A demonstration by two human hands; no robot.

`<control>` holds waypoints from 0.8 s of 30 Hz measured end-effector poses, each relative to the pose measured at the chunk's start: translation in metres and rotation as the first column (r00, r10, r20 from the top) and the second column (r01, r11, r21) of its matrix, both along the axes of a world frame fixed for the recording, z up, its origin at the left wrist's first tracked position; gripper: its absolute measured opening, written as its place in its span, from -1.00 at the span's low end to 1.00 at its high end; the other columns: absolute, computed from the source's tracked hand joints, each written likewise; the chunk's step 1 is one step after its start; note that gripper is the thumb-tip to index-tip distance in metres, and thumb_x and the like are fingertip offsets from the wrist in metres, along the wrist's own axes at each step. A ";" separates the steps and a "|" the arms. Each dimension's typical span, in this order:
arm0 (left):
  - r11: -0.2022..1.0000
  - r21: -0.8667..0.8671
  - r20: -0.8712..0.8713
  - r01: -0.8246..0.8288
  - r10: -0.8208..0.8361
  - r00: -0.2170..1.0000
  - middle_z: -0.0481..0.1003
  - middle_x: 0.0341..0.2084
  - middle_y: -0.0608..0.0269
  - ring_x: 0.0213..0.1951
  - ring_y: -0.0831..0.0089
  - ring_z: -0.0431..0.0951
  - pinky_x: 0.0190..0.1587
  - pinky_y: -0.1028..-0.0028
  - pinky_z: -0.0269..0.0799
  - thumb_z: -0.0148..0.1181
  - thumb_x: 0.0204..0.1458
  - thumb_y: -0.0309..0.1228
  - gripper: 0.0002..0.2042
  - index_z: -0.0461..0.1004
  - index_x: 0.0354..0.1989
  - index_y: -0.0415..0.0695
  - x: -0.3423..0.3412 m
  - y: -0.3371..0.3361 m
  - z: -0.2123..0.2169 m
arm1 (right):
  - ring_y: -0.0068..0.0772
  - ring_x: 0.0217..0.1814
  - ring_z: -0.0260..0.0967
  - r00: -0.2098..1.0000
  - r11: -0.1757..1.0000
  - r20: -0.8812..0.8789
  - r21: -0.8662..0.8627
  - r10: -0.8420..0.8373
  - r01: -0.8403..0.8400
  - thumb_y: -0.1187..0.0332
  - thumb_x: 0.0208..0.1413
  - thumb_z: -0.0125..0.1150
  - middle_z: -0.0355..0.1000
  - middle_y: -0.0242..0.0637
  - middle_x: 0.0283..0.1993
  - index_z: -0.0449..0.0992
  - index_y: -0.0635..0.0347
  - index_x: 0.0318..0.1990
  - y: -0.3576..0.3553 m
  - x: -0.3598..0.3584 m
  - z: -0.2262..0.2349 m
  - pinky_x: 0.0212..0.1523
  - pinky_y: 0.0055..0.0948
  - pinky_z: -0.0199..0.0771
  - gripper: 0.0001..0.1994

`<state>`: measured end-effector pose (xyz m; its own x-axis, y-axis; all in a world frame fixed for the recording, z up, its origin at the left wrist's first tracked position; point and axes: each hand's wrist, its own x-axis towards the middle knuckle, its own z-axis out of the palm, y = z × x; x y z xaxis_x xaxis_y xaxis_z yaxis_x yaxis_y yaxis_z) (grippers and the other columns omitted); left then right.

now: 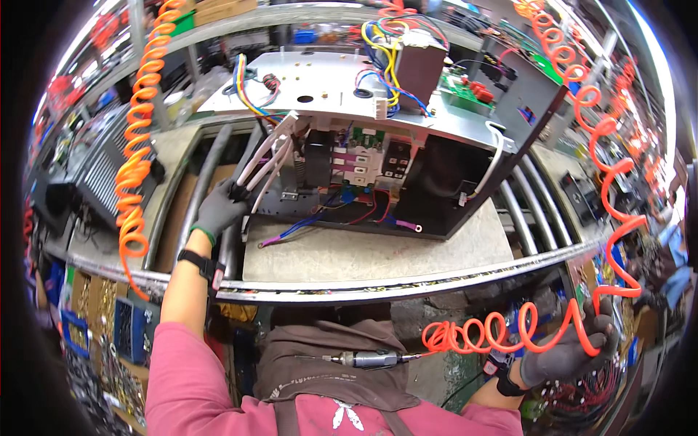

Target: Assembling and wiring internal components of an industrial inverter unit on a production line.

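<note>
My left hand (218, 209), in a grey glove, grips a bundle of white cables (267, 158) that runs up into an open metal chassis (378, 145) full of wiring and circuit boards. My right hand (573, 347), also gloved, is down at the lower right, closed on an orange coiled air hose (494, 333). That hose leads to a pneumatic screwdriver (363, 358) lying across my brown apron at my waist.
The chassis rests on a grey pad (378, 254) over conveyor rollers (534, 203). Another orange coiled hose (138, 145) hangs at the left, and one (596, 131) at the right. Bins of small parts (131, 327) sit below left. A black unit (102, 174) stands at the left.
</note>
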<state>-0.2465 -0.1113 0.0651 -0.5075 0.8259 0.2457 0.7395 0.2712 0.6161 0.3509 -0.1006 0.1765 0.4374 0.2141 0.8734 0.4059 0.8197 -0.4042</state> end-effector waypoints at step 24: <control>0.827 0.242 -0.075 -0.508 0.538 0.840 0.54 -0.12 0.03 -0.06 0.02 0.50 0.04 0.20 0.42 0.28 -0.18 -0.37 -0.52 0.52 0.05 0.05 -0.005 -0.027 -0.023 | 0.36 0.16 0.33 0.728 0.802 0.685 -0.439 0.007 0.406 0.09 0.26 0.05 0.29 0.37 0.15 -0.36 0.37 0.40 0.212 -0.160 -0.073 0.12 0.05 0.39 -0.15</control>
